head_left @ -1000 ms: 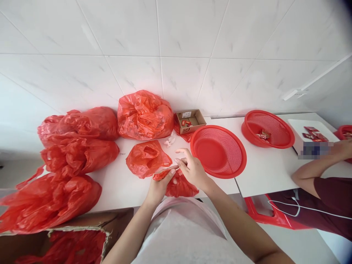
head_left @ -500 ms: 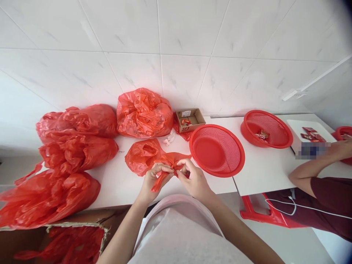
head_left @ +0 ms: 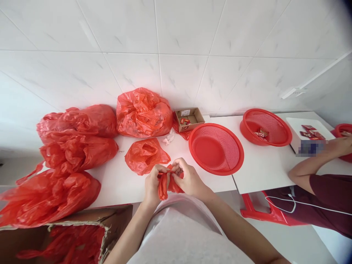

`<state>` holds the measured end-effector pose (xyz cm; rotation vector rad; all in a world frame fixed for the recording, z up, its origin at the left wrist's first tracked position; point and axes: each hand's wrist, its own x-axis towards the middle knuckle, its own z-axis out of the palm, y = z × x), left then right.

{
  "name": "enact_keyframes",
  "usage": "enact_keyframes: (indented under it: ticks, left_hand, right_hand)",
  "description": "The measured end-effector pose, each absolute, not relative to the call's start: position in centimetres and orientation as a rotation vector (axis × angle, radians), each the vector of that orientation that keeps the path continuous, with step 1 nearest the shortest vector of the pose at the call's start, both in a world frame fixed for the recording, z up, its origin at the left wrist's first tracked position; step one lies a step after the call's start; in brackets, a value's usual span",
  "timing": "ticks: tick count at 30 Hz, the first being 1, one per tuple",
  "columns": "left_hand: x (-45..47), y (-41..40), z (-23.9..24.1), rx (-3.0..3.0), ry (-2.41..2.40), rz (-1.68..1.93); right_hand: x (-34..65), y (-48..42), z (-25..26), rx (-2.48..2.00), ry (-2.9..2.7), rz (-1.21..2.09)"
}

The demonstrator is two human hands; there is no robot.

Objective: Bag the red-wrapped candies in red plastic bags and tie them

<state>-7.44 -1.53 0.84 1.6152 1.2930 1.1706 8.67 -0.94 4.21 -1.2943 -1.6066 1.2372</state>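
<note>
Close to my body, over the table's front edge, my left hand [head_left: 154, 183] and my right hand [head_left: 190, 179] pinch a bunched red plastic bag [head_left: 163, 187] between them. Its folds hang down below my fingers, and both hands are closed on it. Just beyond them another red plastic bag [head_left: 145, 156] lies crumpled on the white table [head_left: 126, 190], its mouth loosely open. A red plastic basket [head_left: 210, 150] with nothing in it stands to the right of my right hand.
Several full red bags [head_left: 144, 113] line the left and back of the table. A small cardboard box [head_left: 194, 117] holds a few packets. Rightward stand a second basket [head_left: 264, 126] and a white tray [head_left: 297, 126] beside a co-worker's arm [head_left: 310, 157]. An open carton [head_left: 110, 227] sits below left.
My hands have drawn the red bag slightly down toward me, apart from the crumpled bag on the table. It is now bunched more tightly between my fingers.
</note>
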Motion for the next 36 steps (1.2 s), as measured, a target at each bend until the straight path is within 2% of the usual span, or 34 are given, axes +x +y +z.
enact_keyframes:
  ticks: [5, 10, 13, 18, 27, 31, 36]
  left_hand:
    - [-7.5, -1.5, 0.8, 1.732, 1.382, 1.277]
    - [-8.1, -0.8, 2.5, 1.855, 1.338, 1.253]
    - [-8.5, -0.4, 3.3, 1.933, 1.283, 1.204]
    - [-9.1, -0.2, 3.8, 1.835, 1.135, 1.053]
    - [-10.5, 0.7, 4.7, 1.883, 0.953, 0.819]
    - [-11.8, 1.2, 4.9, 2.054, 0.965, 0.958]
    - [-13.1, 1.6, 5.4, 2.182, 1.026, 0.956]
  right_hand:
    - [7.9, -1.5, 4.2, -1.235, -1.535, 1.288]
    - [8.0, -1.4, 4.5, -1.076, -1.279, 1.601]
    - [8.5, -0.9, 4.8, -1.059, -1.237, 1.638]
    - [9.7, 0.0, 5.8, -1.159, -1.605, 1.371]
    - [10.8, 0.3, 7.6, -1.099, -2.363, 0.57]
    - [11.0, -0.9, 7.4, -1.091, -2.395, 0.543]
    - [11.2, -1.8, 6.2, -1.122, -2.387, 0.565]
